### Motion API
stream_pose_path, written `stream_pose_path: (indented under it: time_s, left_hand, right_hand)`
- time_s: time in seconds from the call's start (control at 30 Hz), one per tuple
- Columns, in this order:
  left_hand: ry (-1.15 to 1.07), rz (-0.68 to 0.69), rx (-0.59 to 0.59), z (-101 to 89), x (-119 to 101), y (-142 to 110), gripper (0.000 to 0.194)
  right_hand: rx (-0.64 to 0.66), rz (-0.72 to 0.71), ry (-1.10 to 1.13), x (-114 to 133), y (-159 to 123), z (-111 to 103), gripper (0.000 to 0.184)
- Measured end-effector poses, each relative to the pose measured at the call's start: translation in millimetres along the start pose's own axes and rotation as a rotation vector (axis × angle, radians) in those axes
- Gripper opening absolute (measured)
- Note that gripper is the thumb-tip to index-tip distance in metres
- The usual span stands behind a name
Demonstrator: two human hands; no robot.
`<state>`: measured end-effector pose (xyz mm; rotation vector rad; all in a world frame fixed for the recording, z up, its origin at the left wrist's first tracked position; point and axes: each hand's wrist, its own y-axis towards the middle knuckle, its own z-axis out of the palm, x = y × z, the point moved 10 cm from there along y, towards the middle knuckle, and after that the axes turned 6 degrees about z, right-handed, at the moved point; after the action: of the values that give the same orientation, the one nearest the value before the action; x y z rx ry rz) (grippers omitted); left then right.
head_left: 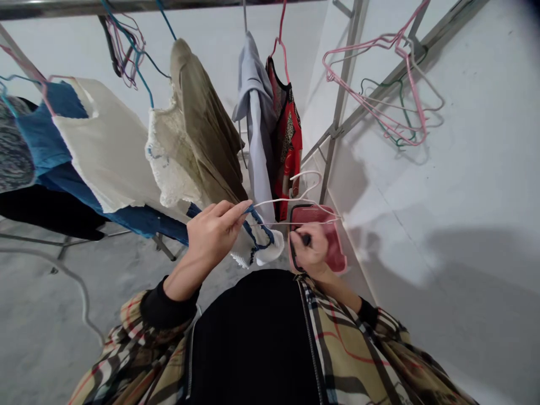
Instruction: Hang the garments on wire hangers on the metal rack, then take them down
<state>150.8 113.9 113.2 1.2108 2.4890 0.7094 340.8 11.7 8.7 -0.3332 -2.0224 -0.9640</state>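
Note:
My left hand [217,230] is closed, with thumb and finger pinching the dark-blue-trimmed edge of a white garment [270,252] at one end of a white wire hanger [300,198]. The hanger's hook points up and away from me, and its left end runs into the trimmed opening. My right hand [311,246] is curled closed at the hanger's lower bar, over a pink basket [340,261]. Something dark shows by its fingers; I cannot tell whether it is held or lies behind.
Clothes hang from a metal rail [63,7], among them a brown garment [202,118] and a red top [291,146]. Pink hangers [375,101] hang from the metal frame by the right wall. A pale hose [80,287] lies on the floor at left.

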Motion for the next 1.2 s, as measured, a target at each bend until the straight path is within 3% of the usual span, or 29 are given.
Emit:
stream_pose_path:
  time_s: [0.1,0.17,0.27,0.37,0.53,0.7,0.93,1.2]
  left_hand:
    - [-0.028,-0.002,-0.036,-4.6,-8,-1,0.029]
    - [-0.048,0.018,-0.062,-7.4,-14,-1,0.029]
    - [-0.064,0.032,-0.071,-9.0,-16,-2,0.029]
    - [-0.039,-0.001,-0.074,-10.1,-6,-5,0.028]
    - [-0.077,-0.050,-0.091,-8.4,15,-18,0.024]
    - [-0.145,-0.103,-0.144,-8.2,31,-29,0.024]
    - [-0.196,-0.141,-0.117,-2.0,53,-40,0.024]
    - [-0.270,-0.177,-0.163,-3.8,73,-54,0.025]
  right_hand:
    - [0.378,0.087,-0.072,-28,-25,69,0.020]
    - [0.464,0.152,-0.146,-49,-32,97,0.025]
    - [0.479,0.308,-0.131,-80,-30,111,0.023]
    - [0.425,0.467,-0.065,-109,-27,97,0.021]
    - [0.414,0.595,0.124,-137,-31,73,0.023]
    - [0.430,0.743,0.395,-140,-38,69,0.033]
    - [0.247,0.875,0.623,-140,-35,48,0.030]
    - [0.111,0.915,0.741,-146,-17,24,0.031]
